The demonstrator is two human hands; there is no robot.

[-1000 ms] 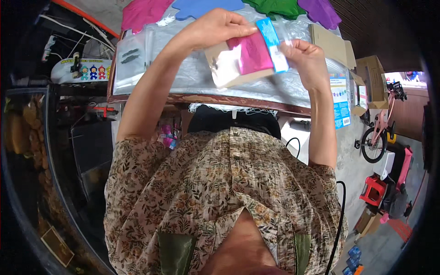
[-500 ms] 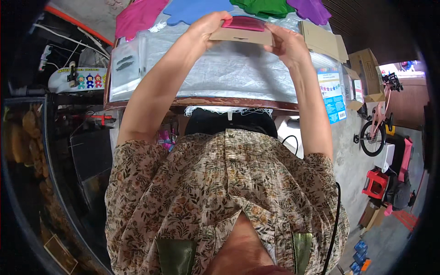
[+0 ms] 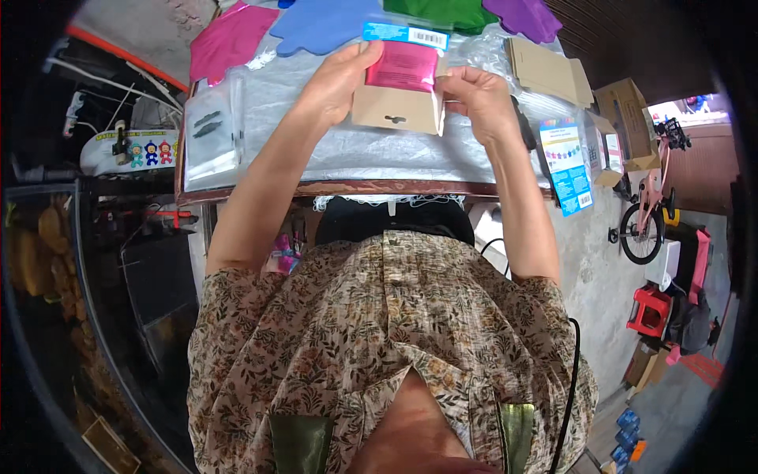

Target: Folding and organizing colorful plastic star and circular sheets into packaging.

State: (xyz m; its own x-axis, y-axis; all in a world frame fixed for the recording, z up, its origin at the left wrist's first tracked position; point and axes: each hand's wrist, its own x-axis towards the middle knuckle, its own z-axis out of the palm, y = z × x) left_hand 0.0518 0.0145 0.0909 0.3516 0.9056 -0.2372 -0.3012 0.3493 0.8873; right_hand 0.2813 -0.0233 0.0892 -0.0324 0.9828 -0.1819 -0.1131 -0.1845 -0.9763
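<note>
Both my hands hold up a flat package above the table. It has a brown cardboard card with a hang hole at the near end, a shiny pink folded piece in the middle and a blue label strip with a barcode at the far end. My left hand is closed on its left edge, thumb on top by the pink piece. At the right edge my right hand pinches the package between thumb and fingers. Beyond it lie blue, pink, green and purple foil-like shapes.
A grey-white sheet covers the table. Clear plastic bags lie at its left; brown cardboard pieces lie at its right. A blue printed card hangs over the right edge. Cardboard boxes and a pink bicycle stand right.
The package has tipped up and come slightly nearer, so its pink face and blue label now show. My right hand has shifted its grip along the right edge.
</note>
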